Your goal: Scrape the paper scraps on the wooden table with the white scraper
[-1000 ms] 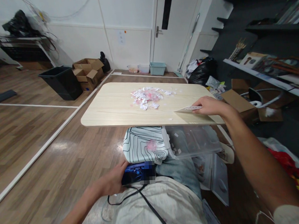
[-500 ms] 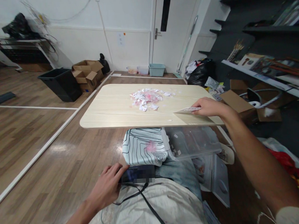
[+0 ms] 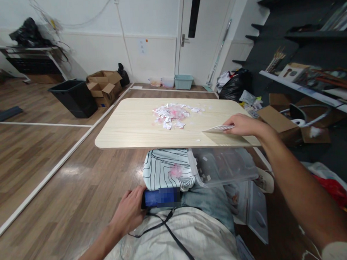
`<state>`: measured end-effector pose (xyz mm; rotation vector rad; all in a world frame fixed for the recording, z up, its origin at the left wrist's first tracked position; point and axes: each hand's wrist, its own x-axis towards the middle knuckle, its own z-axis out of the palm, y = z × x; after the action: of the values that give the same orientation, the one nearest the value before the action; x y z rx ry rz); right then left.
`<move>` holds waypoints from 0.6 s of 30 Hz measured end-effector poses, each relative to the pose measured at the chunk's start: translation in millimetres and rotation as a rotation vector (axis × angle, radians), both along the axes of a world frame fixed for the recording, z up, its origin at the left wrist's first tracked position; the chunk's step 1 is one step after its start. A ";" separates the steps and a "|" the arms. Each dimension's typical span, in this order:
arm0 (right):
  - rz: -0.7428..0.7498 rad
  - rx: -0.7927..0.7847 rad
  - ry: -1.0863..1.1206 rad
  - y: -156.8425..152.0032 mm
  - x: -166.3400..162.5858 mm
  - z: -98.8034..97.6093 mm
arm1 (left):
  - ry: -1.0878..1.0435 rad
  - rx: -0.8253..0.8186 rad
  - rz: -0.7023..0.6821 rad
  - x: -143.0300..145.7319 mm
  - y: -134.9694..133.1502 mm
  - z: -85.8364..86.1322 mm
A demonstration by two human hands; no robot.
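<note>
My right hand [image 3: 243, 125] rests at the near right edge of the light wooden table [image 3: 127, 128], its fingers pinched on a flat white card [image 3: 218, 129] that lies tilted on the tabletop. A heap of small white and pink paper scraps [image 3: 172, 114] sits in the middle of the table, well left of that hand. My left hand [image 3: 128, 214] is down at my lap, fingers closed round the end of a dark phone [image 3: 161, 197] with a black cable running from it.
A patterned cushion [image 3: 166, 171] and a clear plastic box [image 3: 224, 166] sit under the table's near edge. A black bin [image 3: 73, 97] and cardboard boxes [image 3: 104, 87] stand on the floor to the left. Shelves [image 3: 305, 84] and clutter fill the right side.
My left hand let go of the phone, lifted slightly, then closed on it again. My right hand and the card have stayed in place.
</note>
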<state>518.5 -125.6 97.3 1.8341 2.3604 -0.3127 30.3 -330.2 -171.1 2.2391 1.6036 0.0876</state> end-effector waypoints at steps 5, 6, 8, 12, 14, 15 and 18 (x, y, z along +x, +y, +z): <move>0.012 0.005 -0.001 0.8 -0.4 -0.5 | 0.057 -0.097 -0.049 6.9 16.2 20.2; 0.009 0.007 -0.006 1.2 -0.5 -0.6 | 0.061 -0.117 -0.058 8.7 18.1 23.7; 0.006 0.008 -0.011 2.1 -0.6 -1.0 | 0.068 -0.150 -0.065 12.4 19.7 28.9; 0.013 0.004 -0.007 2.2 -0.7 -1.3 | 0.075 -0.202 -0.036 15.0 18.0 33.2; 0.010 0.008 -0.012 1.5 -1.0 -1.2 | 0.071 -0.232 -0.015 14.2 18.3 33.1; 0.007 0.011 -0.015 1.1 -1.1 -1.1 | 0.063 -0.247 -0.011 13.5 19.3 32.3; 0.007 0.016 -0.013 0.4 -1.1 -1.0 | 0.024 -0.286 -0.031 8.3 24.5 28.2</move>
<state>517.5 -125.1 96.3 1.8282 2.3674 -0.2821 38.6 -305.7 -142.9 2.0497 1.4879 -0.1666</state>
